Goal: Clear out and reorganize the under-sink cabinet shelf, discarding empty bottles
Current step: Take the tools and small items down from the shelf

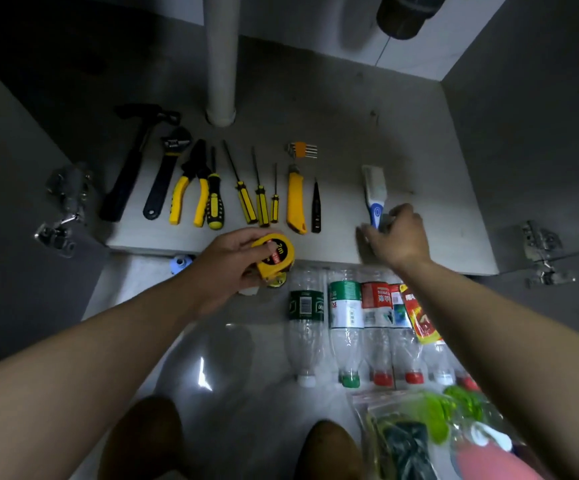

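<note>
Judging from present placement, the reorganizing is well advanced: hand tools, from the hammer [132,161] at the left edge of the cabinet shelf [430,168] to the utility knife [296,202] near its middle, lie in one tidy row, and the brush [374,192] lies apart toward the right. The left hand [236,261] grips a yellow tape measure [274,256] just over the shelf's front edge, not yet set down; the right hand [398,233] curls over the brush handle, its grip blurred and uncertain. Five apparently empty bottles [346,327] lie side by side on the floor below the front edge, seemingly awaiting discard, beside a clear bag [419,431] of unsorted items.
</note>
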The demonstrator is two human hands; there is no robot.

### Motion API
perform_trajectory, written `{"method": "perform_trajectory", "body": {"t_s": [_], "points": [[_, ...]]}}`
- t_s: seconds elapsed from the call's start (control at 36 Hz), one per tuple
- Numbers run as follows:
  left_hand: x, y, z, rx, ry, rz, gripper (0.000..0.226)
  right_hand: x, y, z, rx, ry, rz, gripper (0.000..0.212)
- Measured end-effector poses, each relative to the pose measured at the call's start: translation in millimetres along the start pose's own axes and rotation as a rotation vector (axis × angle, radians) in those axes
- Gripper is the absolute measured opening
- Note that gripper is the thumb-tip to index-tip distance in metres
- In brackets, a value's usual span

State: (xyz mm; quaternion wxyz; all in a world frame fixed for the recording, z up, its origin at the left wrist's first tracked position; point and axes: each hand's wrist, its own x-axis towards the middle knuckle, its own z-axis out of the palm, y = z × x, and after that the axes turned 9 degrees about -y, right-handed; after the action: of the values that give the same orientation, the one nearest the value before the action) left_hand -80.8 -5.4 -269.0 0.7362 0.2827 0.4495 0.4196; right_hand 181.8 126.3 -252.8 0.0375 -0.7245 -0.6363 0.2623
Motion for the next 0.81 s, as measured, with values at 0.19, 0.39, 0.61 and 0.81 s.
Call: {"method": "perform_trajectory", "body": {"t_s": [0.19, 0.39, 0.61, 0.81], "points": [[-22, -24, -25, 0.045, 0.005, -0.173, 0.024, 8, -7, 18, -0.022, -0.01, 0.199, 0.041], [-34, -34, -44, 0.073, 0.167, -0.256, 0.027, -26, -16, 15, 0.301, -0.055, 0.079, 0.02], [-54, -56, -72, 0.12, 0.326, -0.296, 0.02, -100, -14, 49, 0.037, -0.415, -0.551, 0.034], [-76, -76, -105, 0.186, 0.509, -0.306, 0.023, -122, -31, 110, -0.435, -0.639, -0.665, 0.027]]}}
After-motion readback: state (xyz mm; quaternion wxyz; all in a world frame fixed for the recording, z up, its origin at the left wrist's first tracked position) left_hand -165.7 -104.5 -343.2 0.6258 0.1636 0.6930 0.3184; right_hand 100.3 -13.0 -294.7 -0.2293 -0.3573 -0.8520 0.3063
